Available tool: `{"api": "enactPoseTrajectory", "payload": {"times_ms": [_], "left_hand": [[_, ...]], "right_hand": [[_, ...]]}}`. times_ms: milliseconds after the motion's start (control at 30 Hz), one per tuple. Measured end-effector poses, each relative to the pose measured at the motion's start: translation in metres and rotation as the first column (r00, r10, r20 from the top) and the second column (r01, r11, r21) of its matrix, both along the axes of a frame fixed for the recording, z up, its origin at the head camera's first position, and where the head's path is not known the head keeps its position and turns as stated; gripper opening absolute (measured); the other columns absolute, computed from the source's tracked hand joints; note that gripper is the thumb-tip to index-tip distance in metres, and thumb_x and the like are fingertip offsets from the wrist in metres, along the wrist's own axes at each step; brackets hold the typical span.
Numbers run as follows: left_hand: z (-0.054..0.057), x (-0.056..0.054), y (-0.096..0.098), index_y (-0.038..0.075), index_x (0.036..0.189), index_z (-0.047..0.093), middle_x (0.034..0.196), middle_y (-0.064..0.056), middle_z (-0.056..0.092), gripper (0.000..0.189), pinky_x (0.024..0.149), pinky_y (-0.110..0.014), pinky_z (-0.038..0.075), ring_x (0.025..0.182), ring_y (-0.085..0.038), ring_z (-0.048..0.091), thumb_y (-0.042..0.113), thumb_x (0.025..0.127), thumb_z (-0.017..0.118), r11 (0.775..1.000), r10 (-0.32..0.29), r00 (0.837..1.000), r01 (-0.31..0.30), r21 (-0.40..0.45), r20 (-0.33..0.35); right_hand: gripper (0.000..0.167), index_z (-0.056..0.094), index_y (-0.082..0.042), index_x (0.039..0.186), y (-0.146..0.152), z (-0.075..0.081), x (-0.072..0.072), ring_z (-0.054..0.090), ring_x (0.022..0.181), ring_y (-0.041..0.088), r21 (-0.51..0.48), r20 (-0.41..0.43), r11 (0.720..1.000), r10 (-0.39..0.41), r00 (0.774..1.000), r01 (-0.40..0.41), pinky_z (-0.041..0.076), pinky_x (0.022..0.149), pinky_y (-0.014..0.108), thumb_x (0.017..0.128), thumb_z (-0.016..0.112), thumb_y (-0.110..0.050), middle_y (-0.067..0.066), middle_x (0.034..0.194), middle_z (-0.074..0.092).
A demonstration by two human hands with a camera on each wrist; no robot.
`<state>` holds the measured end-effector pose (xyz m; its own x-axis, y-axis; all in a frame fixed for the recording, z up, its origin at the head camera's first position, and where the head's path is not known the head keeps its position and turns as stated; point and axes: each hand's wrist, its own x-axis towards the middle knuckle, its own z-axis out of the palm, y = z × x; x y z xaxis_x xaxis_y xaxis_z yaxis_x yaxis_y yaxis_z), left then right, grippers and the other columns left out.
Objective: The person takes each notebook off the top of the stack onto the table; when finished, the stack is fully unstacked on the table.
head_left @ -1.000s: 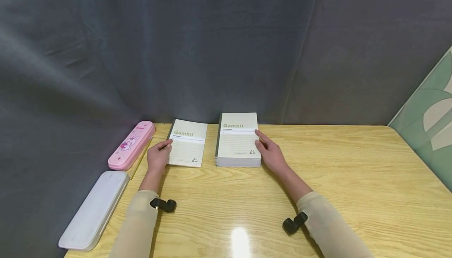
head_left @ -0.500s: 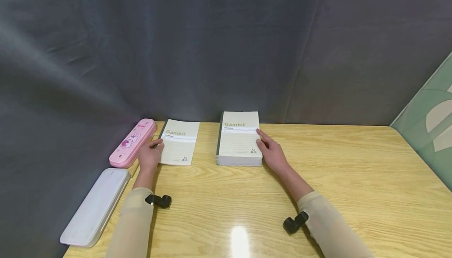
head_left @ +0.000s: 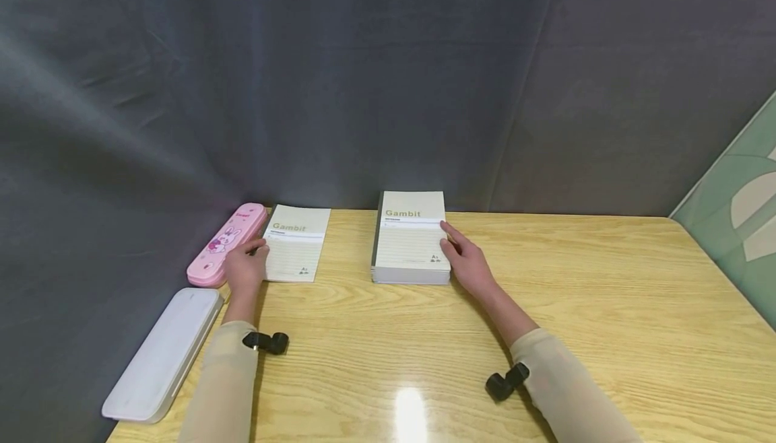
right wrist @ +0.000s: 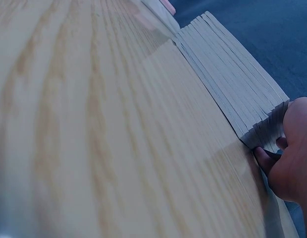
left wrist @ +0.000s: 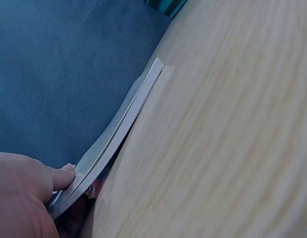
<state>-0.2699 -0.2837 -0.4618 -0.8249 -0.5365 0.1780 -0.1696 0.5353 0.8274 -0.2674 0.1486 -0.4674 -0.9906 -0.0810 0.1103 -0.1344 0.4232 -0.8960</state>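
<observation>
At the left back of the table, my left hand [head_left: 245, 269] pinches a thin cream notebook [head_left: 296, 244] marked "Gambit" by its dark-spined left edge. The left wrist view has the thumb [left wrist: 62, 177] on top of the notebook [left wrist: 126, 116]; that gripped edge bends up off the wood, and the other fingers are mostly hidden beneath. My right hand [head_left: 471, 266] rests against the right side of a thick stack of matching notebooks [head_left: 409, 241], thumb and forefinger at its edge. In the right wrist view a fingertip [right wrist: 264, 157] sits low beside the stack [right wrist: 232, 74].
A pink pencil case [head_left: 227, 244] with a rabbit picture lies left of the left hand, close to the single notebook. Nearer stands a long white case [head_left: 164, 355]. Behind the wooden table [head_left: 376, 349] hangs a dark curtain [head_left: 388, 86]; a green patterned panel [head_left: 736, 200] borders the right.
The left hand has slid the single notebook leftward, away from the stack and up next to the pink pencil case. The right hand and the stack have stayed in place.
</observation>
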Motion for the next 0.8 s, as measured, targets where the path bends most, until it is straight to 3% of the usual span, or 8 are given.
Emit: {"api": "enactPoseTrajectory", "payload": {"times_ms": [433, 633, 800], "left_hand": [[0.006, 0.002, -0.002, 0.001, 0.121, 0.073, 0.117, -0.02, 0.07, 0.029, 0.098, -0.05, 0.046, 0.11, -0.037, 0.063, 0.013, 0.097, 0.062, 0.999, 0.019, 1.0, -0.018, -0.044, 0.024], [0.016, 0.004, 0.006, 0.002, 0.115, 0.075, 0.106, -0.019, 0.072, 0.028, 0.086, -0.05, 0.048, 0.099, -0.036, 0.063, 0.007, 0.095, 0.055, 0.992, 0.057, 0.998, -0.058, -0.113, -0.012], [0.021, 0.004, 0.012, 0.002, 0.111, 0.076, 0.106, -0.019, 0.071, 0.026, 0.086, -0.053, 0.048, 0.102, -0.039, 0.064, 0.007, 0.096, 0.054, 0.983, 0.062, 0.995, -0.073, -0.166, -0.073]], "right_hand": [[0.051, 0.039, -0.021, 0.158, 0.0, 0.002, 0.001, 0.034, 0.146, 0.03, -0.019, 0.012, 1.0, 0.005, 1.0, -0.004, 0.028, 0.119, 0.046, 0.109, 0.047, -0.034, 0.009, 0.161, 0.035], [0.051, 0.039, -0.018, 0.158, 0.0, 0.003, 0.003, 0.035, 0.146, 0.031, -0.019, 0.003, 1.0, 0.011, 1.0, -0.011, 0.029, 0.119, 0.047, 0.109, 0.047, -0.033, 0.011, 0.16, 0.036], [0.051, 0.04, -0.018, 0.157, 0.0, 0.002, 0.002, 0.035, 0.145, 0.031, -0.02, 0.0, 1.0, 0.013, 1.0, -0.013, 0.029, 0.119, 0.048, 0.109, 0.048, -0.033, 0.013, 0.159, 0.037]]}}
